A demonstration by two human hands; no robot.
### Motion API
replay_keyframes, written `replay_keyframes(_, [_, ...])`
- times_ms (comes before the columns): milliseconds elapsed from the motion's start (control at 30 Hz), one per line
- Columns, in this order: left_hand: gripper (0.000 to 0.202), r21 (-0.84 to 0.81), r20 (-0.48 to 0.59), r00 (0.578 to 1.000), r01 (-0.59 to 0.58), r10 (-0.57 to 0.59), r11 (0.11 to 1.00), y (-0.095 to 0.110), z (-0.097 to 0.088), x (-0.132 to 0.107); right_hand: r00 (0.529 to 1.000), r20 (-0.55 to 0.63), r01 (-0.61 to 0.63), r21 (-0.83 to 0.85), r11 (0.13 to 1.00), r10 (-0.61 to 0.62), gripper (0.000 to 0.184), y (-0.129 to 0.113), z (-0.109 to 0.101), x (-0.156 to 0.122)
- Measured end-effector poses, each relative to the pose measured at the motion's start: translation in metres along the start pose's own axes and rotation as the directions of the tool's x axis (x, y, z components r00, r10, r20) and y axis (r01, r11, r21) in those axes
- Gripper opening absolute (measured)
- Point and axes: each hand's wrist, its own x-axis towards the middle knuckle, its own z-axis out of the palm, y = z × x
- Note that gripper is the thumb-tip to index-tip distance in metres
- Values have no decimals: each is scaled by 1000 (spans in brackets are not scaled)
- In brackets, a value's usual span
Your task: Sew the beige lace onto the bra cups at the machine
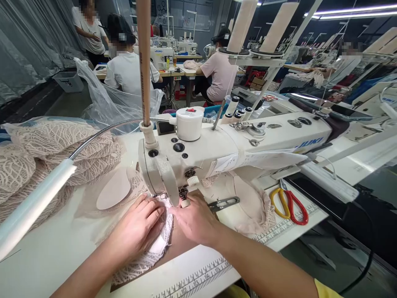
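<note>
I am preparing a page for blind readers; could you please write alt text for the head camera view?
A person's left hand and right hand rest on pale lace-edged fabric at the needle end of a white sewing machine. Lace pieces are heaped at left, scissors lie at right; other people are farther back.

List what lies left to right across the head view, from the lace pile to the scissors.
Lace pile → left hand → right hand → slotted metal piece → yellow-and-red-handled scissors.
</note>
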Motion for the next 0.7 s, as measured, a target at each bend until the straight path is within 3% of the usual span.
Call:
replay_keyframes(300, [24,-58,23,999,37,-36,998,-1,0,-4,997,73,14,-18,1000,-13,17,-1,-2,-2])
replay_keyframes(567, [20,-59,43,995,89,-86,994,-10,-1,-4,994,103,-17,-88,996,26,32,-6,0,3])
replay_keyframes(700, [21,-23,2,1000,30,-30,999,-12,1,-4,994,86,-51,-109,993,61,33,-8,0,6])
